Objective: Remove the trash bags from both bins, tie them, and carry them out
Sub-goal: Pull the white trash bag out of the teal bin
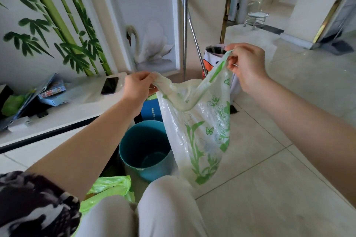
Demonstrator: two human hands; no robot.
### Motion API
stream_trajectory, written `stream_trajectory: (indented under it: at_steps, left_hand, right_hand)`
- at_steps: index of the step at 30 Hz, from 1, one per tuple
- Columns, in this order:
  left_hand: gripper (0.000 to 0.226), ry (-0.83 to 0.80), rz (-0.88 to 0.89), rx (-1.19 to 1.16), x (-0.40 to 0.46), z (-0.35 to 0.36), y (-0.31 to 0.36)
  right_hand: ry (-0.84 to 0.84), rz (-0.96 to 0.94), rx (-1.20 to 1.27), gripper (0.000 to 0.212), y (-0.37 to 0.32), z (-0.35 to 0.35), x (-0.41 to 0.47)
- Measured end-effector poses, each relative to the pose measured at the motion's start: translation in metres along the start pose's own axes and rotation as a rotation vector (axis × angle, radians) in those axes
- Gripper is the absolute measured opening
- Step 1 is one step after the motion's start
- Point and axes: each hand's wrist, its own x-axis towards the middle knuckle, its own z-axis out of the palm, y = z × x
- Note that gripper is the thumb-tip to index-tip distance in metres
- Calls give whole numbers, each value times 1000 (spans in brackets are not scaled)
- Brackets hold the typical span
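A white trash bag [200, 131] printed with green flowers and butterflies hangs in the air above the floor, stretched between both hands. My left hand [137, 84] grips one handle at the bag's left; my right hand [245, 65] pinches the other handle higher up on the right. Just below and left of the bag stands a blue bin [146, 150] with no liner in it. A bright green bag [109, 188] lies by my knees at the bottom. Behind the white bag a second bin [213, 54] with an orange and white pattern is partly hidden.
A low white cabinet [77, 106] on the left carries a phone [109, 85] and boxes. Two mop poles [185, 31] lean against the wall behind the bins. A blue box [152, 110] sits behind the blue bin. Tiled floor stretches right toward a doorway with a stool [257, 16].
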Motion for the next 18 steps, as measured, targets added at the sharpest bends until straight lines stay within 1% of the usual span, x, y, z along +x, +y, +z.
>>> stream_trajectory:
  at_steps: [3, 8, 11, 14, 18]
  left_hand:
    - [20, -69, -45, 10, 4, 14, -23]
    - [13, -97, -184, 60, 2, 15, -82]
    - [15, -84, -294, 92, -3, 4, -123]
    - [16, -86, -412, 112, -7, -15, -159]
    - [16, -102, -468, 127, -11, -35, -190]
  right_hand:
    - [26, 25, -72, 29, 20, -13, -2]
    - [49, 98, -242, 30, 75, -37, -15]
    - [61, 181, -300, 31, 120, -49, -33]
    - [49, 249, -384, 26, 159, -58, -55]
    - [-4, 310, -528, 24, 198, -70, -79]
